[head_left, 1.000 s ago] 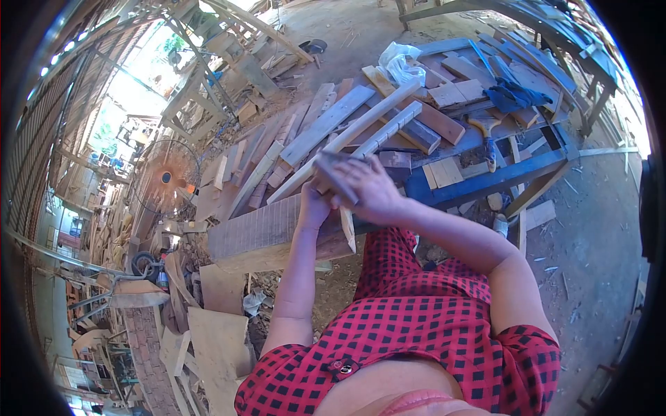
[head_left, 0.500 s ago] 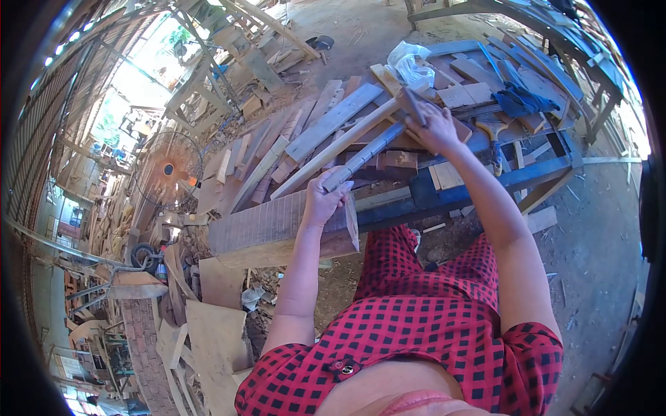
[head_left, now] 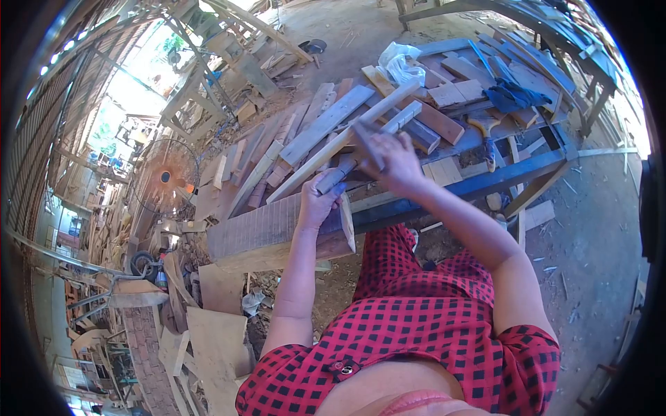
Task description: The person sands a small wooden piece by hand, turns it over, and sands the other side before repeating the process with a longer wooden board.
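Note:
My left hand is closed around the near end of a narrow wooden strip with dark marks across it. The strip slants up and away over the pile of boards. In my right hand is a flat dark block, pressed against the strip's middle; motion blurs the fingers, and the block's exact kind cannot be told. Under my left hand lies a thick wooden beam with lines across its top. A long pale stick runs alongside the strip, just left of it.
Many loose boards cover the low bench with a dark frame. A clear plastic bag, a blue glove and a tool with a pale wooden handle lie on it. At left stands a round fan.
My right hand has drawn the flat block along the strip towards my left hand, uncovering the strip's far end. My left hand keeps its hold, shifted only slightly.

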The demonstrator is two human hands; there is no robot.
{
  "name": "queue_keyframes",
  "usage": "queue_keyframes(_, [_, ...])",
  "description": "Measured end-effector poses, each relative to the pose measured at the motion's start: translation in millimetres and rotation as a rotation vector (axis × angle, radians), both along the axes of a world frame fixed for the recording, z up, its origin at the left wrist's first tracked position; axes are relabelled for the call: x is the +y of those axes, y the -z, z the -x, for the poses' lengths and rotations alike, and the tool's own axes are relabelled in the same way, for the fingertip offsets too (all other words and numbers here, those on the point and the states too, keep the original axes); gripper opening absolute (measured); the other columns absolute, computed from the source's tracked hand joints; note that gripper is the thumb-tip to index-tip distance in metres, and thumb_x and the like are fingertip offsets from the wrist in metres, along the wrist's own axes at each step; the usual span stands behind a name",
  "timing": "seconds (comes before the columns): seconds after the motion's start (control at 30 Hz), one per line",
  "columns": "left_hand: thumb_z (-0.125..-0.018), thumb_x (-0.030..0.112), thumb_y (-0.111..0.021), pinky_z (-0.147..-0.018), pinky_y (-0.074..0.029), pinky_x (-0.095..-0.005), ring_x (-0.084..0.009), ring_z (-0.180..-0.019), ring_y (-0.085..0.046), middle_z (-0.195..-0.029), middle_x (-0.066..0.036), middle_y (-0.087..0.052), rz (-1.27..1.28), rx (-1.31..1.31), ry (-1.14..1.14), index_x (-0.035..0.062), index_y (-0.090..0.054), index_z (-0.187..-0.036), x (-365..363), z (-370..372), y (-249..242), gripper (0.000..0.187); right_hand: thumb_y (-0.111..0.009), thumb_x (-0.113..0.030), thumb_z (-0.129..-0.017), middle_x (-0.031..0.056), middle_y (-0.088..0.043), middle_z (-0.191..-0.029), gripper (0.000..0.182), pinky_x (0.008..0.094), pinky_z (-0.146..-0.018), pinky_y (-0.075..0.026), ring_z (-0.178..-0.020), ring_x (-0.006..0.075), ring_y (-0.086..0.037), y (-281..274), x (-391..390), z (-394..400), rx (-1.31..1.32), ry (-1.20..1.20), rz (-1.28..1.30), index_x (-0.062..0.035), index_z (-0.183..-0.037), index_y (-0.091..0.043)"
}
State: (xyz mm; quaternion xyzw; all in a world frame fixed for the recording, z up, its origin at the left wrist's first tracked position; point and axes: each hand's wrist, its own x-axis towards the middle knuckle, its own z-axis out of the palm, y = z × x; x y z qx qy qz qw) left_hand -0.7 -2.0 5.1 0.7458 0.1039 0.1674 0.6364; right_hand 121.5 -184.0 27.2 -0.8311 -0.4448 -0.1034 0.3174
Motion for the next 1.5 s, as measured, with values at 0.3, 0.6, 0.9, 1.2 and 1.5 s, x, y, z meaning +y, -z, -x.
queue_keyframes(0.3, [-0.081, 0.004, -0.062, -0.047, -0.044, -0.0177, -0.0049, -0.057, -0.056, -0.077, -0.003, -0.065, -0.059, 0.089, -0.039, 0.0011, -0.063, -0.102, 9, 2, 9, 0.022, -0.056, -0.040, -0.085, 0.0122, -0.050, -0.130, 0.053, 0.0520, -0.107, -0.018, -0.126, 0.0260, -0.042, 21, 10, 34, -0.133, -0.320, -0.154, -0.0111, -0.128, -0.049])
queue_keyframes(0.6, [-0.079, 0.003, -0.066, -0.046, -0.043, -0.0165, -0.0031, -0.055, -0.053, -0.072, 0.000, -0.061, 0.009, 0.001, 0.021, 0.0011, -0.060, -0.113, -1, 2, -3, 0.035, -0.040, -0.055, -0.089, 0.0087, -0.041, -0.140, 0.065, 0.0498, -0.108, -0.017, -0.133, 0.0223, -0.032, 48, -20, -117, 0.035, 0.218, 0.068, -0.0106, -0.136, -0.041])
queue_keyframes(0.9, [-0.080, 0.005, -0.067, -0.045, -0.043, -0.0156, -0.0030, -0.054, -0.053, -0.080, -0.001, -0.064, -0.047, 0.017, 0.004, 0.0014, -0.060, -0.112, -1, 1, -2, 0.033, -0.047, -0.050, -0.086, 0.0074, -0.046, -0.135, 0.063, 0.0505, -0.104, -0.022, -0.126, 0.0234, -0.041, 33, -7, -84, 0.034, 0.286, 0.044, -0.0179, -0.139, -0.036])
queue_keyframes(1.2, [-0.082, 0.005, -0.059, -0.051, -0.048, -0.0194, -0.0075, -0.062, -0.061, -0.079, -0.005, -0.067, -0.349, -0.239, -0.076, 0.0016, -0.064, -0.101, 16, -4, 24, 0.020, -0.058, -0.040, -0.083, 0.0097, -0.049, -0.131, 0.060, 0.0552, -0.102, -0.020, -0.125, 0.0238, -0.042, 14, 11, 51, -0.108, -0.349, -0.156, -0.0127, -0.134, -0.042])
queue_keyframes(1.5, [-0.079, 0.005, -0.067, -0.046, -0.042, -0.0164, -0.0025, -0.054, -0.052, -0.069, 0.000, -0.060, -0.023, 0.001, 0.011, 0.0003, -0.059, -0.113, -2, 2, -2, 0.035, -0.044, -0.052, -0.088, 0.0092, -0.041, -0.139, 0.061, 0.0530, -0.107, -0.017, -0.133, 0.0235, -0.033, 49, -21, -107, 0.034, 0.149, 0.037, -0.0155, -0.137, -0.039])
